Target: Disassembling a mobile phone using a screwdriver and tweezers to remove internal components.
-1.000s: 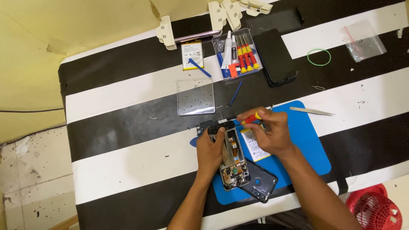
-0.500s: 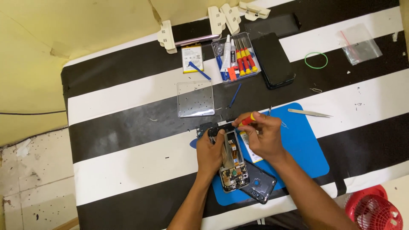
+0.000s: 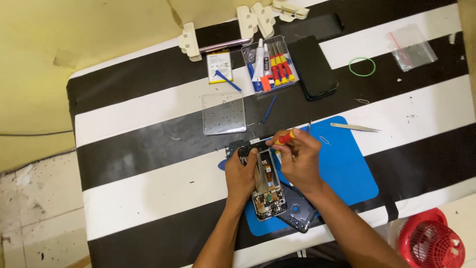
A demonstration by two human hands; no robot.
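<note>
An opened phone (image 3: 268,186) with its circuit boards exposed lies on a blue mat (image 3: 347,168). My left hand (image 3: 241,173) grips the phone's left edge and holds it steady. In my right hand (image 3: 299,158) is a small red and yellow screwdriver (image 3: 284,138), its tip down at the phone's upper end. A dark back cover (image 3: 299,213) lies on the mat beside my right wrist.
On the black and white striped table: a clear tray (image 3: 224,113) with small screws, a clear box of screwdrivers (image 3: 270,63), a black phone (image 3: 312,67), metal tweezers (image 3: 355,127), a green rubber band (image 3: 362,66), a plastic bag (image 3: 410,46). A red fan (image 3: 430,242) stands at lower right.
My right hand with the screwdriver has shifted slightly left toward the phone's top end. My left hand stays on the phone.
</note>
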